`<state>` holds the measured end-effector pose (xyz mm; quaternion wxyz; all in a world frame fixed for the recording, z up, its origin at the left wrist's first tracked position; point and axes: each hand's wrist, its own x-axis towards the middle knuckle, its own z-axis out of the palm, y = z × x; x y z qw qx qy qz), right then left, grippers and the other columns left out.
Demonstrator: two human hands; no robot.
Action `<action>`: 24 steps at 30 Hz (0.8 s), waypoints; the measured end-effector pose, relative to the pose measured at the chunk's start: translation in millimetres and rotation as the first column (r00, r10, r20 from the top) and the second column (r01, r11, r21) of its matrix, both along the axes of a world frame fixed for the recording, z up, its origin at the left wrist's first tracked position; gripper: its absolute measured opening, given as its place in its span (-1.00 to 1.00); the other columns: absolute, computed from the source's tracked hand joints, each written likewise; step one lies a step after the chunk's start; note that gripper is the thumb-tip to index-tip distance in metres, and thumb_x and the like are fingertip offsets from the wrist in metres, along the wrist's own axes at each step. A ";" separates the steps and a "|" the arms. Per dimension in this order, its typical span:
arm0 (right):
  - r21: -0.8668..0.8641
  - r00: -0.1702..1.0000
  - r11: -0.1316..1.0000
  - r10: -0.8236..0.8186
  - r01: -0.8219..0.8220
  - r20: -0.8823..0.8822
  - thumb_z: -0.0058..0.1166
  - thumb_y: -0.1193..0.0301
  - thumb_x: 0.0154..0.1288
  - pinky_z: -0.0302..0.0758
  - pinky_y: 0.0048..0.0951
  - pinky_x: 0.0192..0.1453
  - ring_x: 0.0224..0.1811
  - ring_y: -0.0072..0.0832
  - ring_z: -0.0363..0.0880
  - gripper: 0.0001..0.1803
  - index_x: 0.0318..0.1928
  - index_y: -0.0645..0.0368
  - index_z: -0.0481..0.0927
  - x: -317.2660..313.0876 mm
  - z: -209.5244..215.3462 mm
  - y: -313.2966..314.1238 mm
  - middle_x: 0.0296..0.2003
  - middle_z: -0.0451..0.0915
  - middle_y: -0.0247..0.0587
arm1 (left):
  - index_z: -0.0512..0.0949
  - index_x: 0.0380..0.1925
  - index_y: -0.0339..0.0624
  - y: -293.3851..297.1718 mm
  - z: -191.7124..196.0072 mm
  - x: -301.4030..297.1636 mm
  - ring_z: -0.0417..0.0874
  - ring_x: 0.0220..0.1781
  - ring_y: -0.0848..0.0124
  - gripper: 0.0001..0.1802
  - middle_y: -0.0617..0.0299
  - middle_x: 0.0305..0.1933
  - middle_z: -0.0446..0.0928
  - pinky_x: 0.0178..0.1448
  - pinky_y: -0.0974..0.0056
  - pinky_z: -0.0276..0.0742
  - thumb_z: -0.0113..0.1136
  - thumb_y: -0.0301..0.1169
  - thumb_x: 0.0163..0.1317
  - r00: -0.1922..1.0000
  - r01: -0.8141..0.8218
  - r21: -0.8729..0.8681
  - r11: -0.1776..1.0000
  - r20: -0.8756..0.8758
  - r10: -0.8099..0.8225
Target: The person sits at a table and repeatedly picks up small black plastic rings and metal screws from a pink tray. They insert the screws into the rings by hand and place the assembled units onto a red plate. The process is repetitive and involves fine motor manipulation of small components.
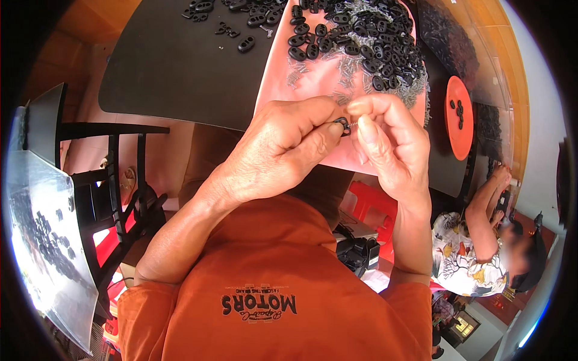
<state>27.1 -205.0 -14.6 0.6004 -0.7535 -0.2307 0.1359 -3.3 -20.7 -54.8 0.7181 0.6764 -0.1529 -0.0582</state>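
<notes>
Both my hands meet over the near part of a pink sheet [274, 90]. Between thumb and forefinger, my left hand [280, 144] pinches a small black cord lock piece [342, 123]. A tiny metal spring [354, 124] sticks out from its right side, and the thumb and finger of my right hand [394, 141] close on the spring's other end. Just beyond my hands lie loose springs [348, 71] and a heap of black oval cord lock parts [376, 42], each with two holes.
The black table [174, 72] has scattered cord lock parts [245, 44] at its far side. To the right sits an orange-red plate [459, 141] with several black pieces. Another person [475, 253] works at the far right. A black metal frame [114, 174] stands left; a red stool [370, 201] is below.
</notes>
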 end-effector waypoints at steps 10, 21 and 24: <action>-0.065 0.984 0.998 0.020 -0.008 0.176 0.09 0.60 0.30 0.31 -0.67 -0.44 -0.50 -0.74 0.36 -0.93 -0.28 0.27 0.46 7.4 -2.5 2.9 -0.50 0.48 -0.38 | 0.50 -0.33 -0.34 1.5 -0.2 0.6 0.31 -0.46 0.60 -0.84 0.34 -0.51 0.33 -0.41 0.43 0.27 0.02 -0.46 0.36 1.000 0.018 0.017 1.000 0.000 -0.018; -0.164 0.949 0.980 -0.058 0.113 0.310 0.15 0.51 0.29 0.24 -0.56 -0.56 -0.61 -0.68 0.29 -0.78 -0.45 0.25 0.40 5.0 -5.5 9.8 -0.64 0.41 -0.34 | 0.45 -0.41 -0.33 -3.1 0.5 0.6 0.31 -0.54 0.51 -0.88 0.26 -0.58 0.32 -0.46 0.36 0.29 0.03 -0.50 0.30 0.997 -0.055 -0.005 0.998 0.048 0.055; -0.155 0.960 0.982 -0.063 0.108 0.274 0.14 0.52 0.30 0.21 -0.58 -0.55 -0.61 -0.70 0.27 -0.78 -0.45 0.25 0.40 4.7 -8.8 9.6 -0.65 0.38 -0.36 | 0.45 -0.42 -0.32 -4.8 -3.0 0.1 0.28 -0.54 0.59 -0.84 0.35 -0.59 0.29 -0.48 0.40 0.25 0.03 -0.46 0.33 0.995 -0.070 0.010 0.998 0.078 0.069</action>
